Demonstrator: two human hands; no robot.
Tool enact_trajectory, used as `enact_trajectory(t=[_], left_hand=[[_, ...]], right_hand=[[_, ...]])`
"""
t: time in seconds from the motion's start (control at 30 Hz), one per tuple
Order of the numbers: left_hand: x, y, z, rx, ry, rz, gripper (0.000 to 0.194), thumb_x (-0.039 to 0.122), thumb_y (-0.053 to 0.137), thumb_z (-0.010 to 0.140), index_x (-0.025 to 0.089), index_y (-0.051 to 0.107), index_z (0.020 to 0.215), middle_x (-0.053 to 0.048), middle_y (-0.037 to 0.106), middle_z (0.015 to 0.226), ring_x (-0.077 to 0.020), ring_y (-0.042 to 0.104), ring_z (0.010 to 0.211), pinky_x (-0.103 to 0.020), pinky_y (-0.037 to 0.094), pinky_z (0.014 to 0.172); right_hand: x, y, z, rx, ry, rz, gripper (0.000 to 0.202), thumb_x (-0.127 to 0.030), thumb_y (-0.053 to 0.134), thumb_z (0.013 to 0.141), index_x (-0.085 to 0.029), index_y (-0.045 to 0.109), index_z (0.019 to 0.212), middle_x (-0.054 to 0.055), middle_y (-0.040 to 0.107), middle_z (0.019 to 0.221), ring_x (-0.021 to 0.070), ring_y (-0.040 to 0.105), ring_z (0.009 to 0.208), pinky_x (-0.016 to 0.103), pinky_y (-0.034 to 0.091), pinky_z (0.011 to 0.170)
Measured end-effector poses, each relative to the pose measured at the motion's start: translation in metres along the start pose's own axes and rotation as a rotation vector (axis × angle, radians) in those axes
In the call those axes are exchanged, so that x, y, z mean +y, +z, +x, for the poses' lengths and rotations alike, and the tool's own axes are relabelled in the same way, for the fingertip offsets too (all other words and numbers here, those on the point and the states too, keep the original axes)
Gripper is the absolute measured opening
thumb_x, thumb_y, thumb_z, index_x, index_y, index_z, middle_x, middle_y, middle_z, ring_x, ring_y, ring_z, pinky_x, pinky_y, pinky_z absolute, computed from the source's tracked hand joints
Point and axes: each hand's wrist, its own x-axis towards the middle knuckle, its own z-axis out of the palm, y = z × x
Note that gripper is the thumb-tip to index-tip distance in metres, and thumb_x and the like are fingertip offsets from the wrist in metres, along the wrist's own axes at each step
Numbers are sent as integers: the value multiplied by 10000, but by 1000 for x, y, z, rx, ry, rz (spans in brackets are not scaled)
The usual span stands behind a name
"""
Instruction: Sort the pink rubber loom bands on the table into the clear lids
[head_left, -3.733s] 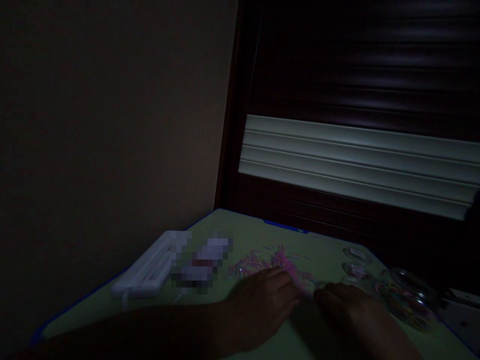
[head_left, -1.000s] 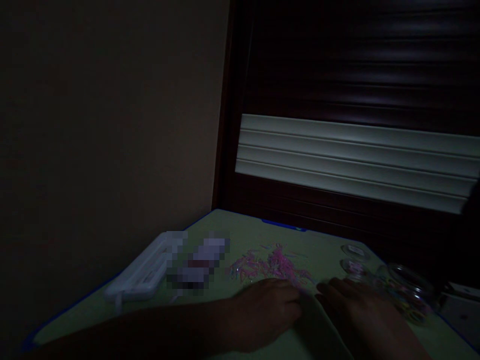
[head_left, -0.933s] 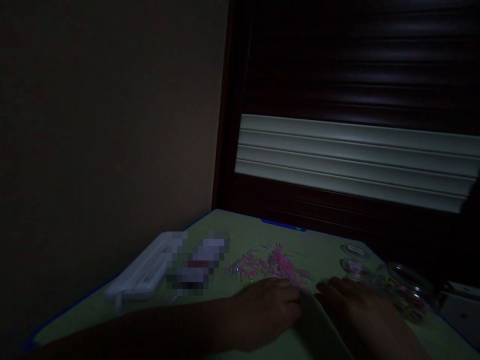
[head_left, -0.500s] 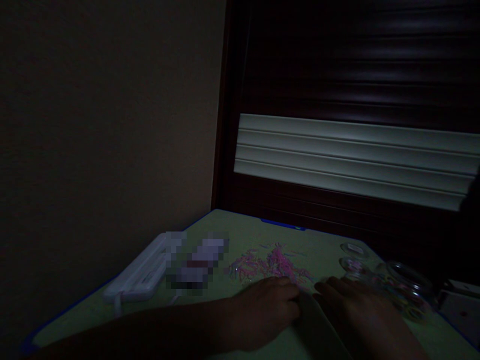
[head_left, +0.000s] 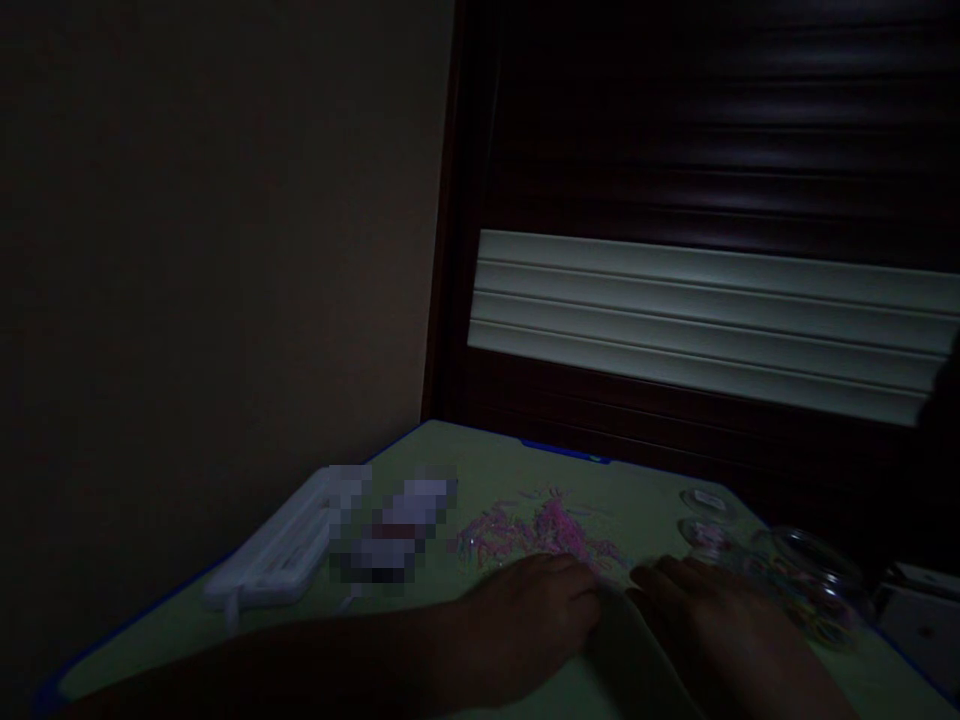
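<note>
The view is dark. My left hand (head_left: pixel 529 620) rests low over the table with its fingers curled together; whether anything is in them is hidden. Facing it, a short gap away, my right hand (head_left: pixel 697 610) has its fingers bent downward, and their tips are too dark to make out. Just beyond my left hand lies a loose pile of pink and purple small bands (head_left: pixel 562 525). Right of my right hand is a clear round jar (head_left: pixel 821 575) with colourful bands inside. A smaller clear container (head_left: pixel 705 533) and a round lid (head_left: pixel 707 500) sit behind that hand.
A white power strip (head_left: pixel 274 550) and a blurred-out, phone-like object (head_left: pixel 405 525) lie on the left of the pale table (head_left: pixel 465 450), which has a blue edge. A wall stands at left, a dark slatted panel behind. A whitish box (head_left: pixel 919 620) is at far right.
</note>
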Motion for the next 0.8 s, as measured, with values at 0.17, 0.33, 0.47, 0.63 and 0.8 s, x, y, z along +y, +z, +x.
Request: enact_trajectory(t=[0.17,0.33,0.47,0.63,0.8], left_hand=[[0,1,-1,58,-67,32,67,146,432,872,141,497,856,-39,515,864,-160,480,813,-271,410,755],[-1,5,-1,97,-112,44,84,120,414,876,140,492,901,-37,514,880,-173,470,814,-304,404,760],[-1,6,-1,118,-144,40,101,100,464,843,145,484,931,-31,516,904,-179,464,825,-310,401,762],[0,3,-2,126,-137,56,123,96,466,839,141,489,951,-40,516,918,-185,467,839,-310,402,758],[1,2,-1,148,-107,86,116,99,443,852,136,493,949,-44,516,911,-185,471,832,-309,401,743]], right_hand=[[-2,-2,0,10,18,-1,345,33,463,659,-218,628,827,19,645,765,185,613,683,278,440,600],[-2,-5,1,17,-6,44,323,15,480,653,-217,625,825,19,637,757,178,606,689,266,437,615],[-2,0,0,54,-66,63,318,-2,450,716,-230,615,867,14,635,763,170,600,683,261,444,602],[-3,7,1,114,-83,80,289,-40,460,745,-241,596,901,17,643,797,186,607,690,279,465,587],[-3,3,1,98,-111,83,331,-9,458,713,-232,594,918,24,647,817,175,610,691,258,459,592]])
